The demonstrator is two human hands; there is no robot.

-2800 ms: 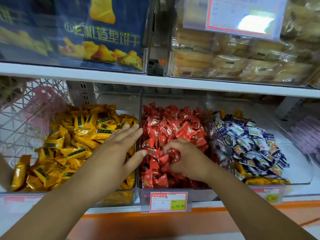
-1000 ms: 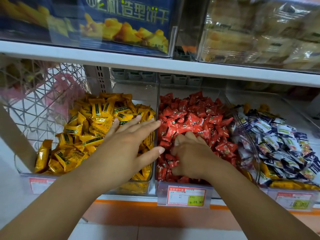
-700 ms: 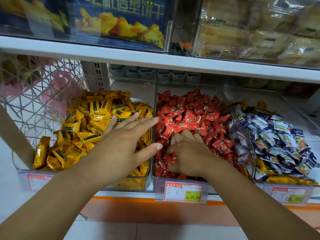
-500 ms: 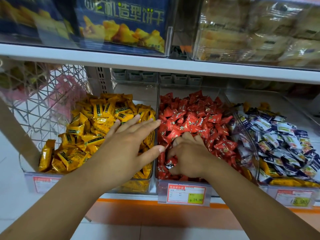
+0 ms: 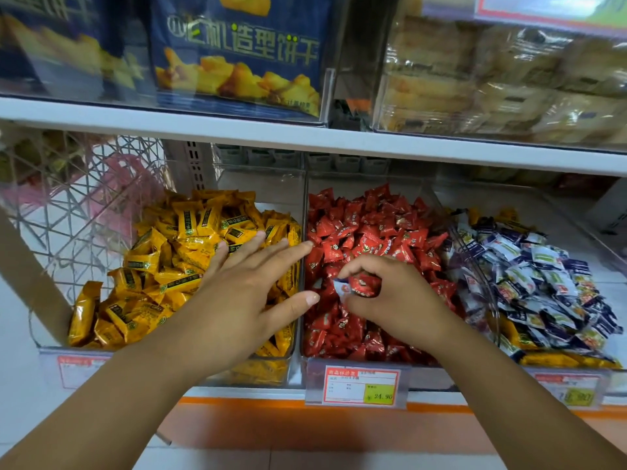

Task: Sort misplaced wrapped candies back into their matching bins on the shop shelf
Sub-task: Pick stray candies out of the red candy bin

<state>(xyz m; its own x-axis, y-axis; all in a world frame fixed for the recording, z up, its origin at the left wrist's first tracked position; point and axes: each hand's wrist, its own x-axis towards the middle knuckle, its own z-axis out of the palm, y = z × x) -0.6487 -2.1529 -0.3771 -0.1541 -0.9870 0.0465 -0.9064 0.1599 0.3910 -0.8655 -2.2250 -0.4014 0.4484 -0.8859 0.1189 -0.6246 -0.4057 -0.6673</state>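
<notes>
1. My right hand (image 5: 397, 300) pinches a red candy (image 5: 359, 285) between thumb and curled fingers, just above the pile in the red bin (image 5: 437, 376).
2. My left hand (image 5: 244, 300) lies flat, fingers spread, on the yellow candies (image 5: 163, 266).
3. Blue candies (image 5: 543, 283) fill the next bin rightward.

shop | shelf (image 5: 305, 137) bins of candy | price tag (image 5: 361, 385)

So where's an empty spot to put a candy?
Bare floor shows at the back of the right bin, behind the blue-white candies, and a little behind the yellow candies. The red bin is packed; the right hand pinches a candy there.
</notes>
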